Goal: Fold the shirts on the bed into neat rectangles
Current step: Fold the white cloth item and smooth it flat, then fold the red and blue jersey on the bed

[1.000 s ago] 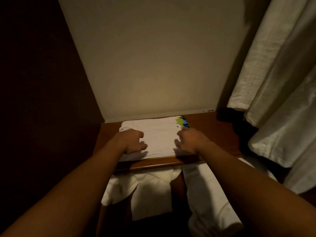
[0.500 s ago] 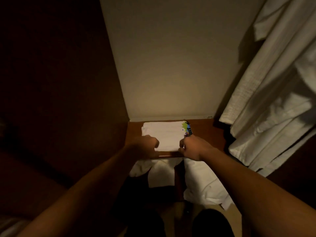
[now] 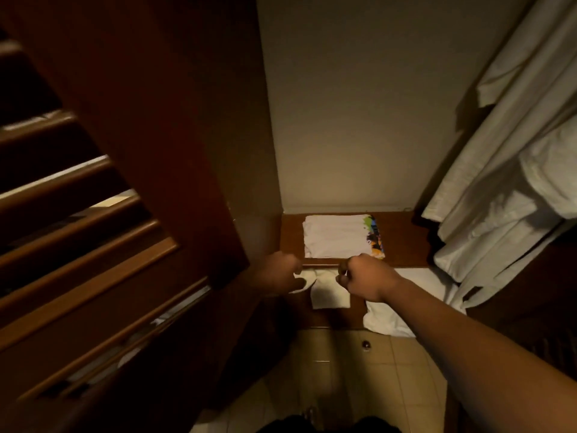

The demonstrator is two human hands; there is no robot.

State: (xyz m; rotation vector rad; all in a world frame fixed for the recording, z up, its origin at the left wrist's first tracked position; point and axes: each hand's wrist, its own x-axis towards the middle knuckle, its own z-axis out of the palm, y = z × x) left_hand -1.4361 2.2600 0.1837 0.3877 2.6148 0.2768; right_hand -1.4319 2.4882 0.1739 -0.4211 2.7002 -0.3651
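- A folded white shirt point(image 3: 338, 236) lies flat as a neat rectangle on a wooden shelf point(image 3: 402, 242), just beyond both hands, with its near edge close to the shelf's front lip.
- A multicoloured print point(image 3: 374, 235) runs along the shirt's edge on the right-hand side.
- The left hand point(image 3: 276, 275) is just in front of the shelf's front edge, fingers curled in; it touches or overlaps white cloth hanging below the shelf, but whether it grips that cloth I cannot tell.
- The right hand point(image 3: 365, 278) is beside it, a small gap apart, fingers curled into a loose fist; nothing is plainly held in it.
- Neither hand touches the folded shirt.
- Between and just below the hands, white cloth pieces point(image 3: 329, 295) hang down from under the shelf.
- Below the right forearm lies another white fabric bundle point(image 3: 387, 320), on a lower level than the shelf.
- Beyond the shirt a plain pale wall point(image 3: 343, 120) rises.
- To the right of the right hand, white garments point(image 3: 505, 189) hang in long folds.
- To the left of the left hand stands a dark wooden louvred door point(image 3: 93, 229), its slats angled.
- Beneath the arms, nearer the person, is a beige tiled floor point(image 3: 359, 370).
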